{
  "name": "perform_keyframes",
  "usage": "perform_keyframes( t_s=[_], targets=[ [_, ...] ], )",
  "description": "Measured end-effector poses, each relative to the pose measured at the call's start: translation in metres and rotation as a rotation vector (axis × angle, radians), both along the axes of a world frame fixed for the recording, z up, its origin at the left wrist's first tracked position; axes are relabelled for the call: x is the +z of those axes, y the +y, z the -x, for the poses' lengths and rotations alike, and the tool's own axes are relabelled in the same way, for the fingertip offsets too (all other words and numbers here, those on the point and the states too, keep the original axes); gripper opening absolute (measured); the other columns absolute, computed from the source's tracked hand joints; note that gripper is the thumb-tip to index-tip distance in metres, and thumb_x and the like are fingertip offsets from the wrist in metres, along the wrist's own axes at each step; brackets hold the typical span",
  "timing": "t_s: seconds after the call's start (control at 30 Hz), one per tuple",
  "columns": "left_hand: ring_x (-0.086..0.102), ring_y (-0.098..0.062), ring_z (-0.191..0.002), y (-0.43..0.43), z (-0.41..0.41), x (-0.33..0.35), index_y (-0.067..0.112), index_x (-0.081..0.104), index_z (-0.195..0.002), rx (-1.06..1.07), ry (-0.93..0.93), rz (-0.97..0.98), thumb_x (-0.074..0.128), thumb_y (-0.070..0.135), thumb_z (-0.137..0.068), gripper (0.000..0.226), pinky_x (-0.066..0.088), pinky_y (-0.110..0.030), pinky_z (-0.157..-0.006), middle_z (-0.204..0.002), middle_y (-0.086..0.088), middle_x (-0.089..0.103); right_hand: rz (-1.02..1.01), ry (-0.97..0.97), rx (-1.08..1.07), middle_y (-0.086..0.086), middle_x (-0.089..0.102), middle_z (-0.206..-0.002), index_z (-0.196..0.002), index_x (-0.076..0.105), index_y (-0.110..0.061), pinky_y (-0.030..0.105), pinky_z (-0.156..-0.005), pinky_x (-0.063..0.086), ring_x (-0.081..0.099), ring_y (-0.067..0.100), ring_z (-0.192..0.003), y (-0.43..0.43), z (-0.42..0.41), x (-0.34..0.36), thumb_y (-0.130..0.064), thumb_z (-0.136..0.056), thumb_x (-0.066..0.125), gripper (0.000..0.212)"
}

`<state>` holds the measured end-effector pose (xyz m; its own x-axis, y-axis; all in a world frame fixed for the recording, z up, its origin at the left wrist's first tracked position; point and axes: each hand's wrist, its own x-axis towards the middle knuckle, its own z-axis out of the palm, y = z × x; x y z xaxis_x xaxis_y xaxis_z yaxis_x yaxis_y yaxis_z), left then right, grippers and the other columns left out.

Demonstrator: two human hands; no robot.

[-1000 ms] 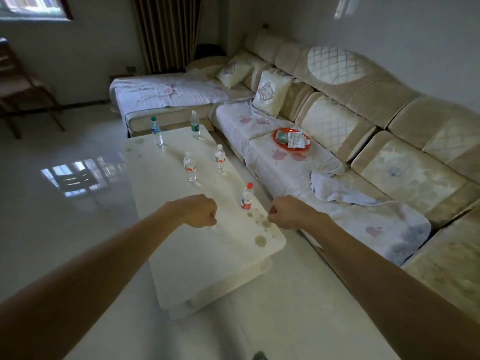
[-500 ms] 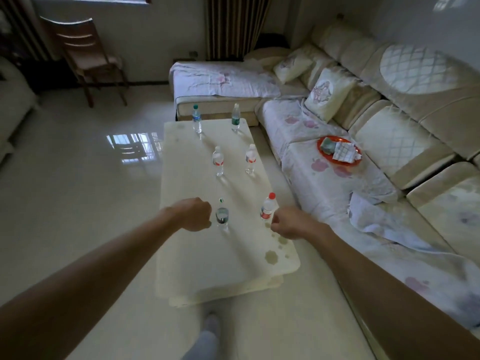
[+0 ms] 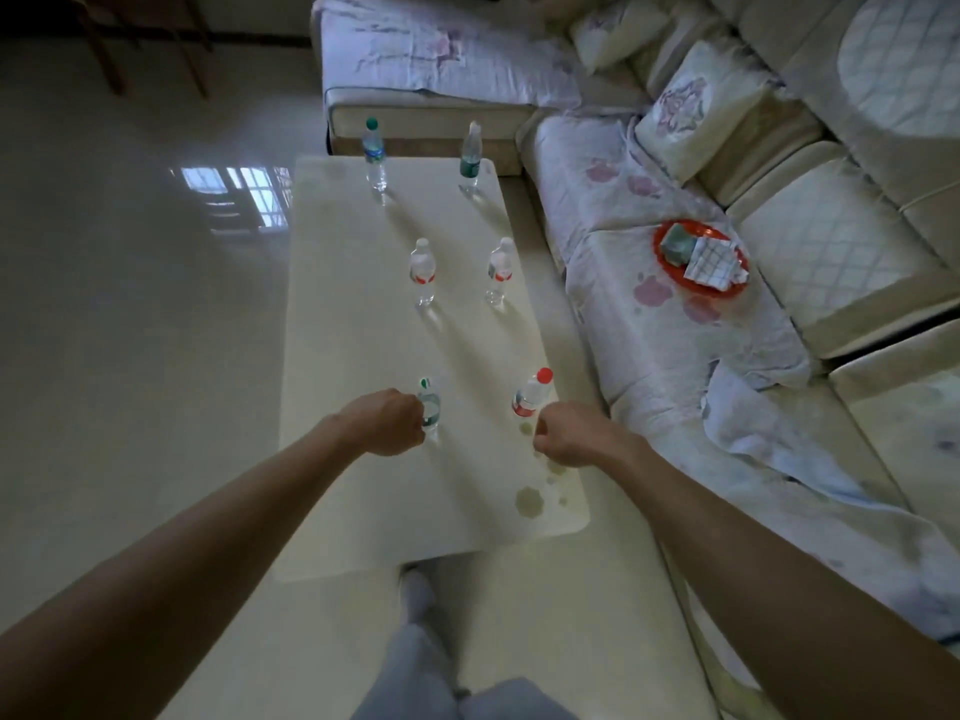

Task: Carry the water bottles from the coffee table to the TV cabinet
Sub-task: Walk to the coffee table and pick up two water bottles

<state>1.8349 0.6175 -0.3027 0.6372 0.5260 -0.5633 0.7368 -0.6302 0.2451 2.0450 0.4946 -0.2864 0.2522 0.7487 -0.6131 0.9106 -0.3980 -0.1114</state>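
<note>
Six water bottles stand upright on the pale tabletop (image 3: 358, 356), in three pairs running from its 6 o'clock end to its 12 o'clock end. At the 12 o'clock end are a green-capped bottle (image 3: 374, 153) on the left and a green-labelled bottle (image 3: 470, 161) on the right. In the middle stand one red-labelled bottle (image 3: 422, 272) and a second red-labelled bottle (image 3: 500, 270), side by side and apart. At the 6 o'clock end are the near-left bottle (image 3: 430, 405), with a green-and-white cap, and the red-capped bottle (image 3: 531, 394).

Two bare arms stretch forward over the tabletop, backs of the hands up. The left hand (image 3: 387, 420) sits at the 9 o'clock side of the near-left bottle with its fingers curled under. Its knuckles lie against the bottle, but whether the fingers wrap it cannot be told. The right hand (image 3: 569, 433) is at about 5 o'clock of the red-capped bottle, just beside its base. Its fingers are curled into a fist that holds nothing.

A few round stains (image 3: 530, 501) mark the tabletop's 5 o'clock corner. One long sofa (image 3: 831, 262) runs along the 3 o'clock side, carrying one red plate (image 3: 714, 292) with folded cloths and, toward 1 o'clock, two cushions, a small cushion (image 3: 613, 28) and a larger cushion (image 3: 696, 106). The person's legs (image 3: 415, 667), in pale trousers, show at 6 o'clock.
</note>
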Motion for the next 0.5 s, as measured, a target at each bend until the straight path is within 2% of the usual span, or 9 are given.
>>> perform_keyframes(
  t_s=[0.13, 0.23, 0.3, 0.4, 0.5],
  targets=[
    [0.064, -0.028, -0.101, 0.006, -0.006, -0.02, 0.006, 0.063, -0.111, 0.081, 0.028, 0.122, 0.048, 0.025, -0.094, 0.03, 0.048, -0.032, -0.082, -0.108, -0.014, 0.069, 0.055, 0.011, 0.038, 0.004, 0.05, -0.067, -0.07, 0.052, -0.011, 0.028, -0.048, 0.028, 0.044, 0.015, -0.056, 0.01, -0.007, -0.018, -0.021, -0.09, 0.048, 0.023],
    [0.066, -0.031, -0.097, 0.011, -0.012, -0.03, 0.002, 0.065, -0.105, 0.226, -0.05, 0.211, 0.047, 0.018, -0.091, 0.028, 0.052, -0.035, -0.082, -0.106, -0.017, 0.069, 0.058, 0.05, -0.009, 0.006, 0.052, -0.07, -0.065, 0.05, -0.01, 0.029, -0.048, 0.03, 0.05, 0.022, -0.064, 0.02, -0.019, -0.034, -0.019, -0.088, 0.047, 0.024],
    [0.067, -0.033, -0.093, 0.014, -0.016, -0.041, 0.002, 0.066, -0.102, 0.336, -0.108, 0.25, 0.047, 0.015, -0.089, 0.026, 0.053, -0.033, -0.076, -0.103, -0.018, 0.07, 0.047, 0.068, -0.045, 0.007, 0.057, -0.076, -0.075, 0.059, -0.007, 0.028, -0.048, 0.031, 0.052, 0.022, -0.066, 0.026, -0.03, -0.046, -0.019, -0.087, 0.048, 0.021],
    [0.065, -0.027, -0.07, 0.016, -0.022, -0.067, 0.007, 0.064, -0.095, 0.528, -0.164, 0.341, 0.051, 0.015, -0.087, 0.017, 0.055, -0.034, -0.061, -0.093, -0.018, 0.072, 0.049, 0.119, -0.133, 0.011, 0.065, -0.085, -0.091, 0.065, -0.002, 0.027, -0.05, 0.033, 0.053, 0.019, -0.067, 0.031, -0.044, -0.07, -0.017, -0.087, 0.049, 0.022],
    [0.063, -0.025, -0.065, 0.014, -0.029, -0.101, 0.01, 0.063, -0.09, 0.659, -0.18, 0.392, 0.057, 0.018, -0.087, 0.01, 0.057, -0.037, -0.06, -0.087, -0.018, 0.071, 0.037, 0.191, -0.263, 0.017, 0.067, -0.103, -0.106, 0.063, 0.0, 0.032, -0.062, 0.039, 0.06, 0.025, -0.082, 0.038, -0.061, -0.106, -0.016, -0.087, 0.052, 0.027]
  ],
)
